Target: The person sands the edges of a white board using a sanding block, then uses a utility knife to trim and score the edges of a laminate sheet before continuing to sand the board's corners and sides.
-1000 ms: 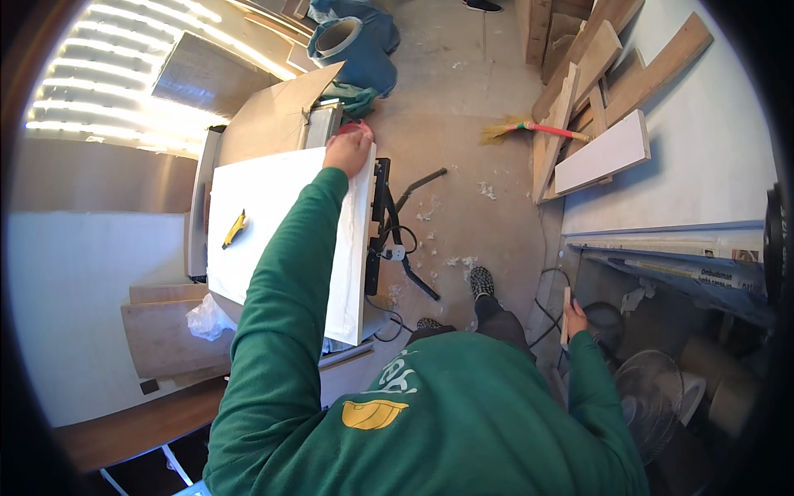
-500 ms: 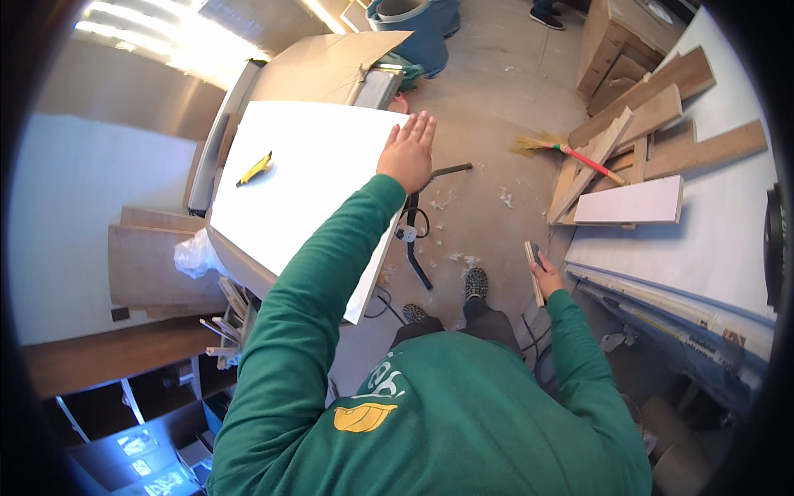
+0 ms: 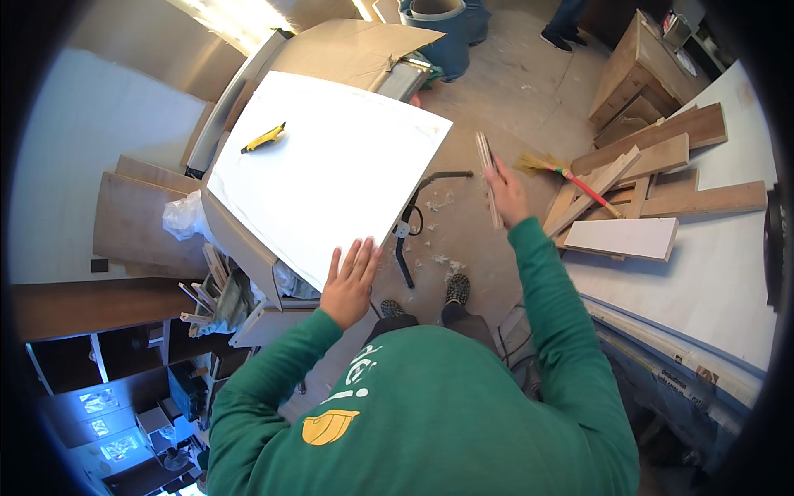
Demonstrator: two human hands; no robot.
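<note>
A white panel (image 3: 331, 178) lies on a cardboard-covered stand to my left. My left hand (image 3: 351, 277) rests flat near the panel's near right edge, fingers stretched out. A yellow utility knife (image 3: 264, 138) lies towards the panel's far left part. Off the panel's right side, my right hand (image 3: 506, 195) grips a narrow wooden block (image 3: 486, 169) upright, apart from the panel. The block looks layered, with a dark strip along the side by my fingers; its exact kind is unclear.
Wooden boards (image 3: 666, 161) and a red-handled broom (image 3: 591, 188) lie at the right, on a large white sheet (image 3: 703, 289). A black metal leg (image 3: 403, 248) stands under the panel. Wood shavings (image 3: 451, 264) litter the floor. A blue bin (image 3: 438, 41) and another person's feet (image 3: 564, 38) are farther off.
My left hand has come back from the panel's far right edge to its near edge. My right hand has risen with the wooden block, towards the panel. The panel appears turned.
</note>
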